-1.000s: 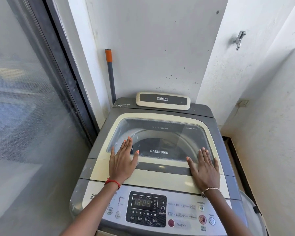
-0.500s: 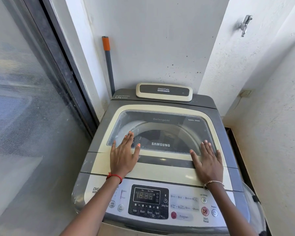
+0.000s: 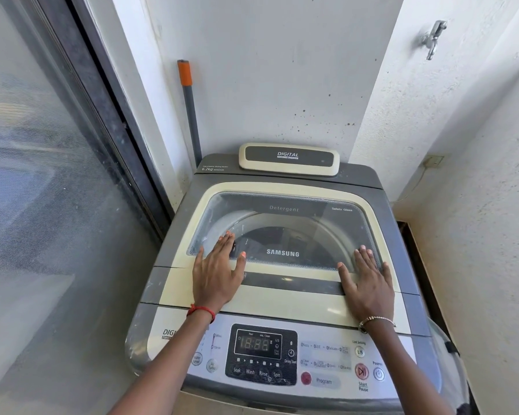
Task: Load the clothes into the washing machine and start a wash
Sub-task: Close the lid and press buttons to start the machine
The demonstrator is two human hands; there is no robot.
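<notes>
Barely shifted since a second ago. Still pressing left hand [image 3: 215,280] and right hand [image 3: 369,286] flat on the closed cream-framed glass lid [image 3: 282,302] of the grey top-loading washing machine [image 3: 174,250], centre frame. Fingers [image 3: 225,244] straight, slightly spread. Cannot make out clothes through the glass. Seems past loading; red Start/Pause button [image 3: 361,371], lower right, untouched.

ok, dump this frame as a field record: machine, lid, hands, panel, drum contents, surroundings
machine: grey and cream top-loading washing machine
lid: cream-framed glass lid, closed
hands: left hand flat on the lid's front left; right hand flat on its front right; fingers straight
panel: dark digital display reads 18:88; red Start/Pause button untouched
drum contents: cannot tell through the glass
surroundings: grey pole with orange tip behind the machine, left; metal wall tap upper right
</notes>
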